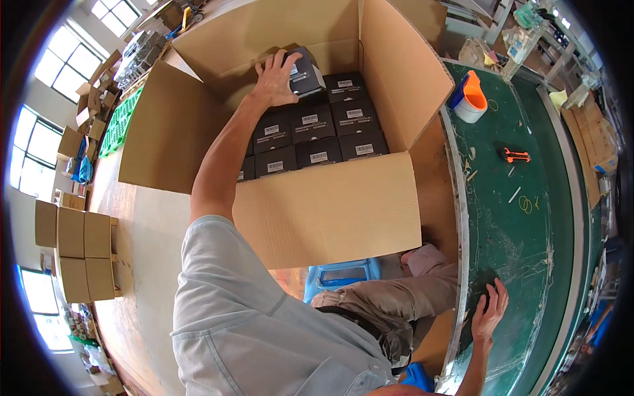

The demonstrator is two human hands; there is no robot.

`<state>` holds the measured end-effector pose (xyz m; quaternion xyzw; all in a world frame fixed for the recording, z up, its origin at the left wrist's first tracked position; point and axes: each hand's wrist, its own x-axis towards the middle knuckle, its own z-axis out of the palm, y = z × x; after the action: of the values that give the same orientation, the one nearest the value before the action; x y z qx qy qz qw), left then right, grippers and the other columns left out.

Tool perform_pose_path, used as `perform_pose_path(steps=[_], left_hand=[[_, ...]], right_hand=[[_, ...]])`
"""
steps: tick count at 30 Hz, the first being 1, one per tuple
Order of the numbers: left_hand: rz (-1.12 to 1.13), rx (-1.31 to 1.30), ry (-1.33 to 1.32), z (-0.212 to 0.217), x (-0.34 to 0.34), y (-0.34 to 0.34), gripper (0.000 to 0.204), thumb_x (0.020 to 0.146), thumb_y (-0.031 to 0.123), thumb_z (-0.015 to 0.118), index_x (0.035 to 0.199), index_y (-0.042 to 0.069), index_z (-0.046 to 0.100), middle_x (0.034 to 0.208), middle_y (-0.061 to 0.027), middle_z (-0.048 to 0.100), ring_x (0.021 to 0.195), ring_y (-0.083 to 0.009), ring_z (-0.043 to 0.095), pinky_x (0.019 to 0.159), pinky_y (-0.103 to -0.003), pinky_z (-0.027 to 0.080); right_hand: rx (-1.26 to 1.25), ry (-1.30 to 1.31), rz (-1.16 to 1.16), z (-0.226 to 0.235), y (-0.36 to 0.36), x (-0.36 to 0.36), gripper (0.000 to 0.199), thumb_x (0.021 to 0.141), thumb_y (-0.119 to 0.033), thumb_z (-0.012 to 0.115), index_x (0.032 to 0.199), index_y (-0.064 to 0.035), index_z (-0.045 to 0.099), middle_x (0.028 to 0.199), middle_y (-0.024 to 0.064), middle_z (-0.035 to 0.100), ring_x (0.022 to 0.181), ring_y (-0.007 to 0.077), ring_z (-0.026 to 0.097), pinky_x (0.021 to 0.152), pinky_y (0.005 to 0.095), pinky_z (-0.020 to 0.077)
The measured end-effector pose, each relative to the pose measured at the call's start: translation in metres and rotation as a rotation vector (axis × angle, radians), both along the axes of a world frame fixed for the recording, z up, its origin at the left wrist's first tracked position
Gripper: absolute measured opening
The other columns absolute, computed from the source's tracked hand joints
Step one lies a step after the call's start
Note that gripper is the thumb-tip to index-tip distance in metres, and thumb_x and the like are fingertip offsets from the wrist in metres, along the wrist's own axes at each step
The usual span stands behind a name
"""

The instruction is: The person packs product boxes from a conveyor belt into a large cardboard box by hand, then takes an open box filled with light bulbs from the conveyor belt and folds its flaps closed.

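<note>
My left hand [275, 79] reaches into a large open cardboard carton [327, 211] and grips a small black box [306, 74], fingers over its far side and thumb at the near side. That box sits tilted and higher than the others around it. Below and beside it, several matching black boxes [310, 123] with white labels stand in rows inside the carton. My right hand [490, 309] rests at the edge of a green work surface [502, 231], fingers apart and holding nothing.
On the green surface lie an orange-handled cutter [516, 156], rubber bands [525, 204] and an orange, white and blue container [469, 99]. A blue plastic stool [343, 270] stands beneath the carton's near flap. Stacked cartons [82, 251] are at the left, near a green crate [120, 124].
</note>
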<state>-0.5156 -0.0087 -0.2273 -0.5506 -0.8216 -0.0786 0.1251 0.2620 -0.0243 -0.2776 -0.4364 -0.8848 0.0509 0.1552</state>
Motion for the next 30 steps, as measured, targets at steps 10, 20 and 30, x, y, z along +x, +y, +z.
perform_pose_path(steps=[10, 20, 30], left_hand=[[-0.193, -0.097, -0.388, -0.046, -0.044, 0.042, 0.109, 0.056, 0.019, 0.089, 0.154, 0.016, 0.041, 0.163, -0.0204, 0.033, 0.153, -0.0439, 0.027, 0.125, -0.047, 0.033], [-0.005, -0.036, -0.907, -0.132, -0.043, 0.061, 0.079, 0.078, 0.031, 0.07, 0.154, 0.013, 0.052, 0.171, -0.0196, 0.026, 0.158, -0.0374, 0.022, 0.129, -0.043, 0.023], [0.285, 0.191, -0.625, -0.13, -0.057, 0.049, 0.066, 0.084, 0.029, 0.074, 0.145, 0.008, 0.06, 0.156, -0.0226, 0.05, 0.149, -0.037, 0.043, 0.123, -0.043, 0.034]], right_hand=[[-0.017, -0.001, -0.042, -0.001, 0.006, -0.003, 0.023, 0.099, -0.006, 0.056, 0.12, 0.0017, 0.064, 0.142, 0.0211, 0.057, 0.13, 0.0434, 0.053, 0.109, 0.0547, 0.0402], [0.018, 0.019, -0.109, 0.002, 0.005, -0.001, 0.02, 0.096, -0.006, 0.06, 0.115, -0.0002, 0.064, 0.134, 0.0195, 0.06, 0.123, 0.0415, 0.056, 0.105, 0.0525, 0.0424], [0.065, 0.093, -0.049, 0.002, 0.006, -0.006, 0.017, 0.094, -0.003, 0.063, 0.111, -0.001, 0.063, 0.127, 0.02, 0.061, 0.116, 0.0411, 0.058, 0.101, 0.0511, 0.0447]])
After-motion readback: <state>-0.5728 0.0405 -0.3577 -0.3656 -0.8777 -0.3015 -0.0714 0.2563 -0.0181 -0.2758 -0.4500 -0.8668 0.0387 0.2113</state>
